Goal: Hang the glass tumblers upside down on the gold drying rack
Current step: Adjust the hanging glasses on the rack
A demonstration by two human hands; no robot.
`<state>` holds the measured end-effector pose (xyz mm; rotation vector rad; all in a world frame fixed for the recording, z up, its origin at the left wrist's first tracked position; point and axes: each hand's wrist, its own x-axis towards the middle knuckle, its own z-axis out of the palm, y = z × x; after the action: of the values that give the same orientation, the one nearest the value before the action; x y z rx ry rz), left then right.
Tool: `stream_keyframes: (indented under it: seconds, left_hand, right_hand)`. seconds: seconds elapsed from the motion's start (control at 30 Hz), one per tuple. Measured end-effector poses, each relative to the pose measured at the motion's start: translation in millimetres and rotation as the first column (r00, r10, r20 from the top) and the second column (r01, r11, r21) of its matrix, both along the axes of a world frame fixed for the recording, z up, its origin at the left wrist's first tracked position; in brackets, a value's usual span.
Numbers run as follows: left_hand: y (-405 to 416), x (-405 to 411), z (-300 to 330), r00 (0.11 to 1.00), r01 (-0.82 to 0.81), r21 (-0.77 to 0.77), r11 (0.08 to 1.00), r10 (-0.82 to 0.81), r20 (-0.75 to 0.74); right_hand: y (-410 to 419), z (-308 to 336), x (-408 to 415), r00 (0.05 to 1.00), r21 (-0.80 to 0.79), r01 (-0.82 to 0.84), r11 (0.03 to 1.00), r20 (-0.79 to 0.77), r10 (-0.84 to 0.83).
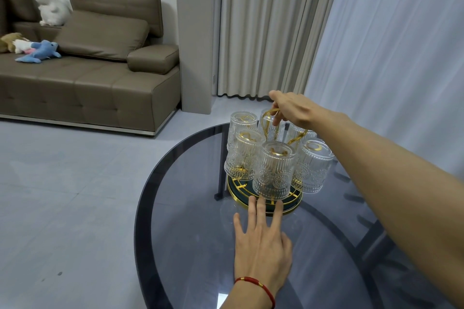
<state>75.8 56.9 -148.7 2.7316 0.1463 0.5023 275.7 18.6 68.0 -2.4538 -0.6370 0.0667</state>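
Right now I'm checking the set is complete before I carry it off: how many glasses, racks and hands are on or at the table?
Glass tumblers, all upside down on the rack: 6, e.g. front one
Gold drying rack: 1
Hands: 2, left hand flat on the table, right hand at the rack's handle
Total: 9

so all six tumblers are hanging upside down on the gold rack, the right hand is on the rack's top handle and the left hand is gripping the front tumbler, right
Not quite. The head view shows the left hand lying flat and open on the glass table, fingertips at the rack's base, not gripping the front tumbler. The rest holds: six tumblers hang upside down on the gold rack, and the right hand holds its top handle.
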Motion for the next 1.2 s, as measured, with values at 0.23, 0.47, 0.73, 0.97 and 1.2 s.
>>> stream_keyframes:
  seconds: [0.23, 0.47, 0.73, 0.97, 1.2]
  left_hand:
    - [1, 1, -3, 1.0, 0.0, -0.009, 1.0, 0.0, 0.011]
    - [3, -2, -1, 0.999, 0.03, -0.042, 0.999, -0.031, -0.008]
    - [3, -3, 1, 0.999, 0.031, -0.042, 0.999, -0.031, 0.012]
    - [1, -1, -2, 1.0, 0.019, -0.047, 0.999, -0.018, 0.023]
    - [2, 0, -3, 0.999, 0.014, -0.052, 0.999, -0.012, 0.045]
  right_hand:
    - [-2, 11, -16, 0.923, 0.083, -0.039, 0.996, 0.385, 0.004]
    - [5, 13, -67, 0.711, -0.125, -0.209, 0.97, 0.661, 0.238]
    - [13, -6, -67, 0.877, -0.421, 0.003, 0.907, 0.437, 0.2]
    - [10, -11, -62, 0.95, -0.207, -0.054, 0.977, 0.291, 0.114]
    - [13, -11, -65, 0.964, -0.12, -0.069, 0.99, 0.249, 0.097]
